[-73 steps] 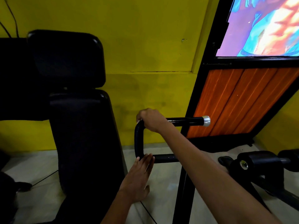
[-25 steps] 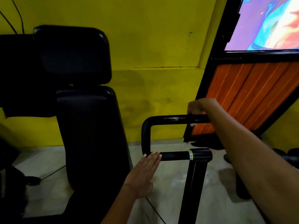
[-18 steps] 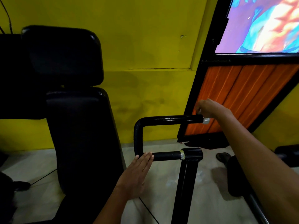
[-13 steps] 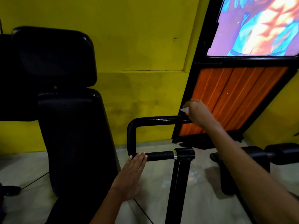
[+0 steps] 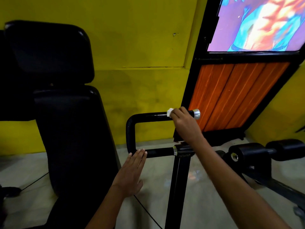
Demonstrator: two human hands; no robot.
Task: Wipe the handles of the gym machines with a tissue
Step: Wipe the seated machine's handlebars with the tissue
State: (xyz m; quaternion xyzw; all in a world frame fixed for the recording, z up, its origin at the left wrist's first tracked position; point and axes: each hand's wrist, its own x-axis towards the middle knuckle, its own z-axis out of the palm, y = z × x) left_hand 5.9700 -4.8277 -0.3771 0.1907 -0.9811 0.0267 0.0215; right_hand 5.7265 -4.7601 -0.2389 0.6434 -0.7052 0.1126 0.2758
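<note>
This is looking like a gym. A weight machine's tall black padded seat back and headrest are standing left of the left hand, a black U-shaped handle with a chrome end cap is running under the right hand, and black foam roller pads are sitting to its right. Beyond the hands, a bright yellow wall and a muscular-torso poster are filling the background.

The handle is a black tube with a glossy painted look, tipped by a shiny metal cap; the tissue is white, crumpled paper; the seat pads look like smooth, faintly sheened black vinyl; the orange panel shows ribbed, wood-like grain; the floor is pale and slightly reflective.
</note>
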